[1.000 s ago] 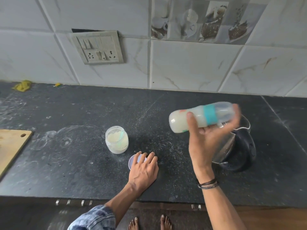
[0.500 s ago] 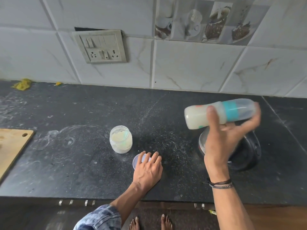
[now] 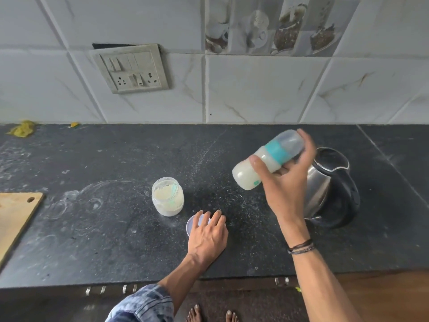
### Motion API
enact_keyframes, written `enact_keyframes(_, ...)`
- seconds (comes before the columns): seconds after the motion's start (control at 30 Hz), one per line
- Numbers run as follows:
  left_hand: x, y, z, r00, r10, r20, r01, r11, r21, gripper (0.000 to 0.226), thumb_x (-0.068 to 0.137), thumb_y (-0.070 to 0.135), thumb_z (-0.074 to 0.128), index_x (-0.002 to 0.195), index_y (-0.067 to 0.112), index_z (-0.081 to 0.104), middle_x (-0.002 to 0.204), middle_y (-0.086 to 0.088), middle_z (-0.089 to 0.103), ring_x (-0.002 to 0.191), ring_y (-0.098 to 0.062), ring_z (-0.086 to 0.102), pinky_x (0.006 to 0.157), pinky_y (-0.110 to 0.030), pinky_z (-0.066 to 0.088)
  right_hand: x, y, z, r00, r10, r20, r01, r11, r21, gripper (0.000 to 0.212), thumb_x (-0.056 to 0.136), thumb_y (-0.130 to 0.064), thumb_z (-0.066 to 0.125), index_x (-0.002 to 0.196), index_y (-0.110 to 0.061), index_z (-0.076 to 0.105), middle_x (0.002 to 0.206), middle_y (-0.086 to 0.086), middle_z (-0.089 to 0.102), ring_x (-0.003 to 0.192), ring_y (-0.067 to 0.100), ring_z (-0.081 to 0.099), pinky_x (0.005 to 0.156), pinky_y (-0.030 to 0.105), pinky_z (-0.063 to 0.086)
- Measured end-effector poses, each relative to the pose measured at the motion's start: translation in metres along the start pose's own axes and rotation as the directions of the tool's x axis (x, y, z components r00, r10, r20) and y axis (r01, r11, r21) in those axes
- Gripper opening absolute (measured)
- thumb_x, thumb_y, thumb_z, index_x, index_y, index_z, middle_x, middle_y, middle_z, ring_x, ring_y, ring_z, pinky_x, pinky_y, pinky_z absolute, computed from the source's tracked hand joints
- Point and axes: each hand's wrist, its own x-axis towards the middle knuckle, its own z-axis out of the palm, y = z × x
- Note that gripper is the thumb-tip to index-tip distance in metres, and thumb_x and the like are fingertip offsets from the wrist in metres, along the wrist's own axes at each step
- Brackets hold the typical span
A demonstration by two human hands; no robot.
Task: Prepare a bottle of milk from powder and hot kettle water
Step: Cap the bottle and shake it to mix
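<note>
The right hand (image 3: 286, 189) holds the bottle (image 3: 249, 176) up off the desk (image 3: 92, 240). Its fingers (image 3: 308, 145) are curled round the capped end and the thumb is pressed across the body, so they are clamped on it. The bottle is tipped almost onto its side, base down to the left and clear cap up to the right, with a teal ring between them. It holds cloudy white milk. It hangs just in front of the steel kettle (image 3: 325, 182), which stands on the desk to the right, lid open.

The left hand (image 3: 206, 238) lies palm down near the desk's front edge. Its fingers (image 3: 217, 218) are straight and close together, resting on a pale round lid (image 3: 190, 225) and gripping nothing. Just beyond the lid stands an open jar (image 3: 167, 198) of pale powder with a green scoop (image 3: 174, 190) inside. White dust speckles the dark desk around them. A wooden board (image 3: 16, 219) sits at the far left, and a socket plate (image 3: 131, 68) is set in the tiled wall behind.
</note>
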Motion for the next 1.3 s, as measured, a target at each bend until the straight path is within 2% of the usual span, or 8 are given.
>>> enact_keyframes(0.13, 0.002, 0.002, -0.001, 1.000, -0.015, -0.016, 0.015, 1.000, 0.020, 0.019, 0.095, 0.025, 0.054, 0.100, 0.018, 0.070, 0.114, 0.003, 0.070, 0.094, -0.025, 0.065, 0.106, -0.048, 0.044, 0.010, 0.001, -0.008, 0.971, -0.090, -0.220, 0.109, 0.991, 0.080, 0.096, 0.086, -0.011, 0.086, 0.155, -0.021, 0.021, 0.138, 0.003, 0.058, 0.112, 0.022, 0.072, 0.087, 0.033, 0.063)
enact_keyframes(0.4, 0.004, 0.005, -0.007, 0.999, -0.011, -0.034, 0.014, 0.997, 0.070, 0.015, 0.097, 0.027, 0.054, 0.094, 0.019, 0.067, 0.108, 0.004, 0.068, 0.088, -0.024, 0.063, 0.103, -0.046, 0.045, 0.020, -0.004, -0.018, 0.966, -0.227, -0.124, 0.238, 0.967, 0.089, 0.091, 0.091, -0.010, 0.083, 0.154, -0.011, 0.017, 0.134, -0.031, 0.061, 0.112, 0.011, 0.071, 0.087, 0.025, 0.060)
enact_keyframes(0.57, 0.003, 0.005, -0.009, 0.999, 0.001, -0.034, 0.002, 0.998, 0.069, 0.015, 0.097, 0.026, 0.055, 0.094, 0.018, 0.067, 0.107, 0.004, 0.068, 0.088, -0.026, 0.063, 0.101, -0.048, 0.048, 0.012, -0.001, -0.018, 0.991, -0.023, 0.131, 0.019, 0.999, 0.035, 0.092, 0.081, -0.006, 0.089, 0.149, -0.025, 0.031, 0.137, -0.001, 0.056, 0.105, 0.018, 0.072, 0.085, 0.026, 0.059)
enact_keyframes(0.73, 0.003, 0.006, -0.008, 0.999, -0.017, -0.046, 0.020, 0.998, 0.062, 0.016, 0.096, 0.027, 0.054, 0.095, 0.019, 0.069, 0.110, 0.004, 0.069, 0.090, -0.025, 0.064, 0.101, -0.047, 0.048, 0.022, -0.007, -0.025, 0.963, -0.244, -0.117, 0.256, 0.962, 0.099, 0.093, 0.091, -0.008, 0.082, 0.155, -0.009, 0.015, 0.137, -0.027, 0.061, 0.114, 0.011, 0.070, 0.089, 0.028, 0.060)
enact_keyframes(0.9, 0.001, 0.004, -0.007, 0.999, 0.002, -0.037, -0.001, 0.999, 0.036, 0.020, 0.097, 0.027, 0.054, 0.101, 0.018, 0.072, 0.116, 0.003, 0.071, 0.093, -0.025, 0.067, 0.102, -0.046, 0.049, 0.017, -0.005, -0.011, 0.999, -0.024, 0.044, 0.018, 0.993, 0.116, 0.095, 0.081, -0.006, 0.088, 0.153, -0.022, 0.027, 0.142, 0.006, 0.052, 0.109, 0.018, 0.071, 0.089, 0.032, 0.060)
enact_keyframes(1.03, 0.002, 0.004, -0.008, 1.000, -0.007, -0.023, 0.008, 0.999, 0.045, 0.019, 0.097, 0.027, 0.055, 0.102, 0.019, 0.071, 0.116, 0.003, 0.071, 0.094, -0.024, 0.067, 0.102, -0.046, 0.050, 0.026, -0.007, -0.006, 0.952, -0.204, -0.227, 0.249, 0.949, 0.193, 0.091, 0.089, -0.012, 0.085, 0.152, -0.017, 0.019, 0.143, -0.005, 0.055, 0.118, 0.018, 0.068, 0.091, 0.030, 0.059)
enact_keyframes(1.2, 0.002, 0.004, -0.007, 0.998, 0.013, -0.066, -0.010, 0.999, 0.036, 0.018, 0.094, 0.024, 0.056, 0.100, 0.018, 0.072, 0.113, 0.004, 0.071, 0.091, -0.024, 0.066, 0.103, -0.043, 0.044, 0.010, 0.006, 0.001, 0.998, 0.019, 0.068, -0.025, 0.996, 0.082, 0.091, 0.081, -0.001, 0.087, 0.150, -0.021, 0.030, 0.131, -0.008, 0.057, 0.102, 0.013, 0.073, 0.085, 0.026, 0.059)
enact_keyframes(1.3, 0.003, 0.003, -0.006, 0.997, 0.004, -0.077, -0.001, 0.999, 0.032, 0.017, 0.094, 0.024, 0.057, 0.100, 0.018, 0.071, 0.112, 0.004, 0.071, 0.091, -0.025, 0.065, 0.103, -0.043, 0.042, 0.013, 0.005, -0.005, 0.991, -0.065, -0.119, 0.081, 0.987, 0.141, 0.089, 0.086, -0.014, 0.087, 0.151, -0.023, 0.026, 0.136, -0.002, 0.060, 0.107, 0.016, 0.073, 0.083, 0.025, 0.060)
